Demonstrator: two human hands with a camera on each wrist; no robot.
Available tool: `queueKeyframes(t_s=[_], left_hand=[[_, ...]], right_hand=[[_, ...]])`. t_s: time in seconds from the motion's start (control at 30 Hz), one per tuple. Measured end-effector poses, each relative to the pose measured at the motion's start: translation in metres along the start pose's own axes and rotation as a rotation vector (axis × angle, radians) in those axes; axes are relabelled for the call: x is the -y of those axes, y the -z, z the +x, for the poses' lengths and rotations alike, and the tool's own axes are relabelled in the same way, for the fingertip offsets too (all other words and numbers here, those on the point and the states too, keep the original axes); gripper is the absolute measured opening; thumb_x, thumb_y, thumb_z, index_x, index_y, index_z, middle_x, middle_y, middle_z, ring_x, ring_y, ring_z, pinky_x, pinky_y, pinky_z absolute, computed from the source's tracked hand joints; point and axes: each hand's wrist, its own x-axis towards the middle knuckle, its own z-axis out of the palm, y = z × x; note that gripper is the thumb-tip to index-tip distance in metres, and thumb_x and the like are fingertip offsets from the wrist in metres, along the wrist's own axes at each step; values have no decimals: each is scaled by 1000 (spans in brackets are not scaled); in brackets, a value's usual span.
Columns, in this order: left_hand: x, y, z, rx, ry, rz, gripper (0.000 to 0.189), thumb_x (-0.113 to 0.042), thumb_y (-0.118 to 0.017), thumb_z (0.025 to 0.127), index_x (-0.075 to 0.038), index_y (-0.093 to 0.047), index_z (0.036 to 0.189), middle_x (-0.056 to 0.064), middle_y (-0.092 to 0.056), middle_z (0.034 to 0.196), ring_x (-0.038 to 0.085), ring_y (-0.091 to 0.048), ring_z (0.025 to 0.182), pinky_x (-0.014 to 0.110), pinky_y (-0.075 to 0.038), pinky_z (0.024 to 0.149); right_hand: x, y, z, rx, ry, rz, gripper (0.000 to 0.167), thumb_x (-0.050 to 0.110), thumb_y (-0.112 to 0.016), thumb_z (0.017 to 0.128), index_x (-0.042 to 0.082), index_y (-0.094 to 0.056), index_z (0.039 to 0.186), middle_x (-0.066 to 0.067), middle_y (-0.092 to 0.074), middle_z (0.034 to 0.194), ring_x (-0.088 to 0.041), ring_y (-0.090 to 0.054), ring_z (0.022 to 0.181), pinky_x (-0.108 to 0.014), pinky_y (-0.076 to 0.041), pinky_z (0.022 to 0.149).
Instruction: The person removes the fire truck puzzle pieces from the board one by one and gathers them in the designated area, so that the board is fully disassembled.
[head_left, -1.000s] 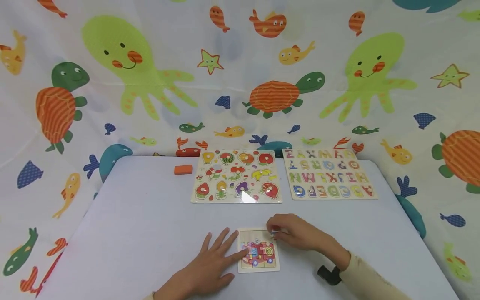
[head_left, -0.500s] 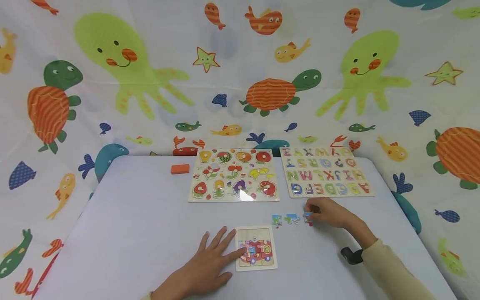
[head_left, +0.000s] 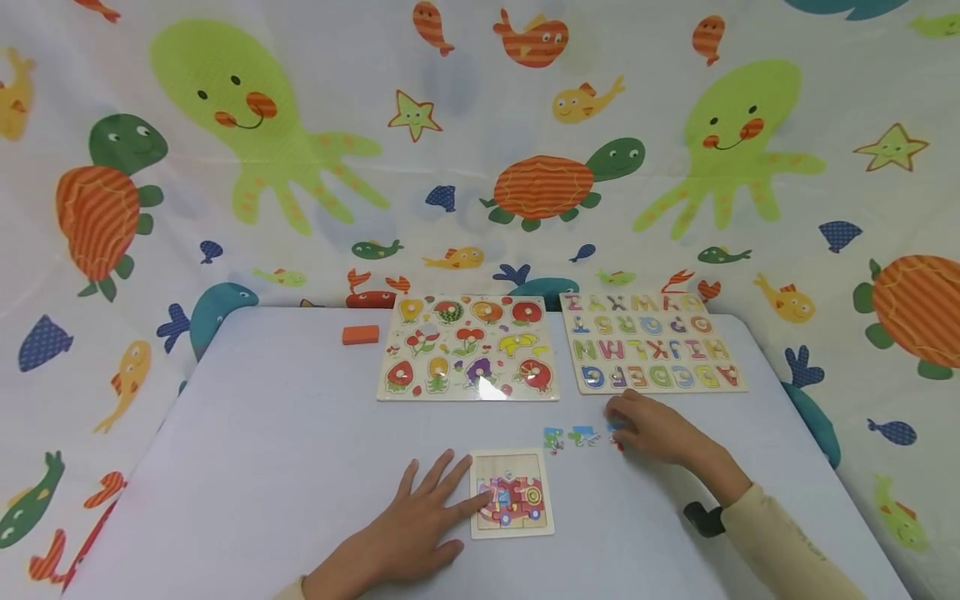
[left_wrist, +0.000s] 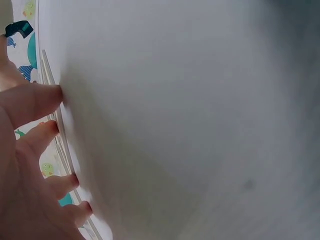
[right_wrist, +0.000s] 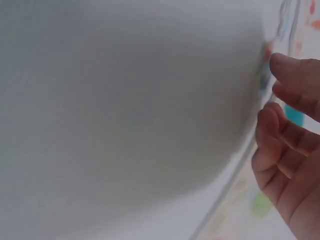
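The right hand (head_left: 660, 423) has moved: a second ago it was at the puzzle tray's upper right corner, and now it is out at the far end of a short row of loose pieces. It was already there half a second ago, so it has lingered rather than travelled on. The left hand has stayed put.

The patterned cloth (head_left: 480, 75) rises behind the pale surface (head_left: 300, 433). At the back of the surface lie the fruit board (head_left: 446, 337) and, to its right, the alphabet board (head_left: 652, 337), neither touched.

Nearer the person sits the small puzzle tray (head_left: 491, 465), a red vehicle picture inside and its upper part bare wood. The left hand (head_left: 420, 525) is flat with fingers spread, its index finger reaching over the tray's left edge onto the picture, apparently steadying it.

The orange block (head_left: 361, 335) lies left of the fruit board. Smallest are the blue-topped pieces beyond the tray: the left piece (head_left: 553, 438), the middle piece (head_left: 582, 436) and the right piece (head_left: 612, 433), partly hidden by the right hand. Its thumb and fingers are around that piece; whether they pinch it I cannot tell. With these pieces outside, the puzzle looks incomplete.
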Motion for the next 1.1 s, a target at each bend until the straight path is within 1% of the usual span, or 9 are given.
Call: queueKeyframes(t_s=[0.1,0.17,0.3,0.43,0.53,0.63,0.77,0.97,1.1], left_hand=[[1,1,0,-5,-2,12,64,-38,-69,95,-39,-45,154,6,-20,170,37,-11,156,73,-14,115],[1,1,0,-3,-1,14,64,-38,-69,95,-39,-45,154,7,-20,170,38,-11,155,73,-14,114],[2,1,0,-1,0,17,66,-39,-69,95,-39,-43,156,6,-19,170,37,-11,156,73,-15,114],[1,0,1,-1,-12,24,67,-40,-67,96,-39,-39,157,6,-18,170,37,-10,156,74,-15,114],[1,1,0,2,-17,24,66,-40,-66,97,-39,-40,157,6,-18,170,37,-10,156,74,-15,114],[1,2,-1,7,-17,18,64,-39,-65,97,-39,-41,157,6,-18,170,37,-10,156,74,-15,114],[1,3,-1,4,-22,17,62,-38,-66,97,-40,-43,155,7,-18,170,37,-10,156,74,-15,114],[3,3,-2,14,-30,-10,58,-34,-68,96,-43,-49,151,8,-21,170,38,-9,156,75,-13,113],[3,5,-3,35,-36,-40,56,-30,-70,95,-46,-53,147,8,-23,169,38,-9,156,75,-12,113]], right_hand=[[25,0,2,-13,50,3,30,12,-78,89,10,-68,118,1,-63,111,-10,-56,87,-33,-55,79],[48,-4,5,8,120,43,30,12,-77,91,10,-68,120,0,-64,111,-8,-56,86,-29,-55,76],[91,-17,17,108,252,99,30,15,-75,93,10,-69,123,2,-65,110,-4,-55,84,-22,-54,75],[117,-34,28,189,307,74,32,21,-73,95,14,-69,126,3,-64,114,-2,-54,80,-19,-51,74],[129,-45,36,207,339,50,34,23,-74,94,17,-68,127,3,-62,113,-3,-52,77,-18,-48,70],[136,-52,38,216,358,38,33,23,-75,93,20,-68,125,6,-59,110,-3,-51,78,-17,-47,69],[140,-56,37,227,348,40,30,20,-76,92,19,-68,120,8,-58,104,-2,-50,77,-17,-46,69],[145,-57,34,207,342,32,28,19,-78,91,17,-66,116,9,-56,98,-2,-50,76,-17,-47,70],[145,-57,33,210,305,50,24,17,-76,92,16,-66,115,9,-54,98,-2,-50,77,-17,-48,72]])
